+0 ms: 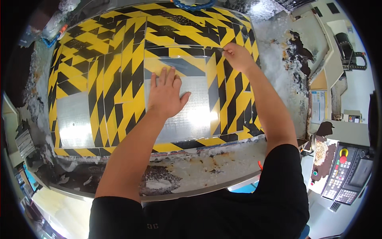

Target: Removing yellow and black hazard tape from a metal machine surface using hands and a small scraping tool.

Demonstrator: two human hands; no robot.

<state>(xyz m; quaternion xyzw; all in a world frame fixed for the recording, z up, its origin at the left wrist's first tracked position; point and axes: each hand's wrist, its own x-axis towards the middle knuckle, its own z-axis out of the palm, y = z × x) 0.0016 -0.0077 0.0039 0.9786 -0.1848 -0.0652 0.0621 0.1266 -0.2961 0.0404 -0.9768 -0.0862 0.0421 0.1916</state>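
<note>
A broad flat surface covered in yellow-and-black striped tape (109, 75) lies in front of me. My left hand (166, 95) rests flat, fingers spread, on a bare silvery rectangle (179, 123) in its middle. A see-through sheet (187, 65) appears to cover this rectangle and overlap the striped tape around it. Farther right, my right hand (239, 59) is closed in a pinch at the striped tape beyond the sheet's upper right corner. Something small and dark shows at its fingertips, too small to name.
Another bare silvery rectangle (74, 119) sits at the left. Whitish, rust-stained ledges (278, 71) surround the taped surface. A blue segmented hose (193, 5) is at the far edge. On the right stands a control panel (344, 173) with a red knob (343, 158).
</note>
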